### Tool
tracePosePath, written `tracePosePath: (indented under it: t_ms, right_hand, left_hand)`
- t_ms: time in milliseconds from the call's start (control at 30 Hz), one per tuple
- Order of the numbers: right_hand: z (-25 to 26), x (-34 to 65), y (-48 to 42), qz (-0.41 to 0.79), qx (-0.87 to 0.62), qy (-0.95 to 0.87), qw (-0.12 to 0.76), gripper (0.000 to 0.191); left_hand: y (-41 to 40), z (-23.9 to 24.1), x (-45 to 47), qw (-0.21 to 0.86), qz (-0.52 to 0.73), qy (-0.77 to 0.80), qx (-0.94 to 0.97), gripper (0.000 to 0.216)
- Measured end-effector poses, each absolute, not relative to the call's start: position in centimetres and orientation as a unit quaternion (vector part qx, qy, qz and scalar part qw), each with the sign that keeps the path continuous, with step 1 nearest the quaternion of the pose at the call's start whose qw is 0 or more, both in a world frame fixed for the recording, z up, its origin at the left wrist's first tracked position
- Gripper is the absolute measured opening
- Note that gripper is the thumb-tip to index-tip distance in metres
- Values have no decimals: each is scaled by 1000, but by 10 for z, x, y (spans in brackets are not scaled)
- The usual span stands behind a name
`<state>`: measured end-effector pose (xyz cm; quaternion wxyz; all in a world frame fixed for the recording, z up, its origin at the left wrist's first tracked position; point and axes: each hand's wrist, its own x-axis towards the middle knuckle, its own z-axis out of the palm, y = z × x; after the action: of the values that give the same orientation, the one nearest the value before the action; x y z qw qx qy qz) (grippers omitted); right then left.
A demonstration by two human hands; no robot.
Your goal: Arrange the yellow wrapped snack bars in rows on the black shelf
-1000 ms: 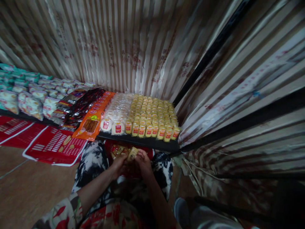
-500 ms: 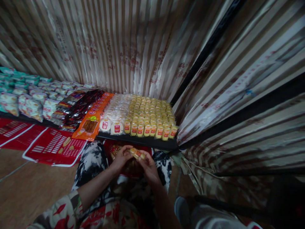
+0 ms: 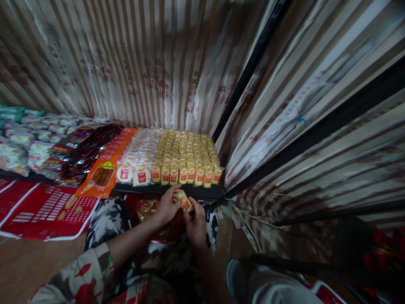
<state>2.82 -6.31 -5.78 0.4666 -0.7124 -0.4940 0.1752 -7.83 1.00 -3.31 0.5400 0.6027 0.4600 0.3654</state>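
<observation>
A small yellow snack cake [image 3: 184,200] in a clear wrapper with an orange-red label is pinched between both hands, over my lap and just in front of the shelf edge. My left hand [image 3: 168,205] grips its upper left end. Its lower right end is between the fingers of my right hand [image 3: 196,223]. Several rows of similar yellow wrapped cakes [image 3: 186,158] fill the right end of the black shelf [image 3: 198,193]. Below my left hand, between my knees, lie more gold-wrapped packs [image 3: 146,209] in a red container, partly hidden by my forearm.
Left of the yellow cakes stand white round wrapped cakes [image 3: 141,175], an orange pretzel-stick bag [image 3: 103,175], dark red packets [image 3: 88,154] and white bags [image 3: 39,154]. Red printed sheets [image 3: 50,209] hang below. A black pole [image 3: 247,80] and striped sheeting [image 3: 142,63] enclose the shelf.
My view has swung right, so the shelf appears further left. Both hands have come slightly nearer the shelf edge, and the cake between them has turned to a steeper tilt.
</observation>
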Motion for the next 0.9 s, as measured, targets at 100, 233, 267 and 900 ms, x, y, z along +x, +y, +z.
tracePosePath:
  t_ms: [100, 233, 267, 900]
  right_hand:
    - [-55, 38, -60, 93, -724, -514, 450, 36]
    - [-56, 44, -47, 31, -714, -535, 450, 34]
    - [-57, 45, -43, 23, -712, -538, 451, 35]
    - [-70, 48, -10, 2, -722, -514, 463, 37]
  left_hand:
    - [17, -25, -64, 456, 358, 444, 684, 45]
    - [31, -17, -49, 376, 346, 411, 755, 42]
    - [35, -16, -46, 358, 343, 398, 772, 42]
    - [73, -21, -25, 155, 308, 323, 881, 42]
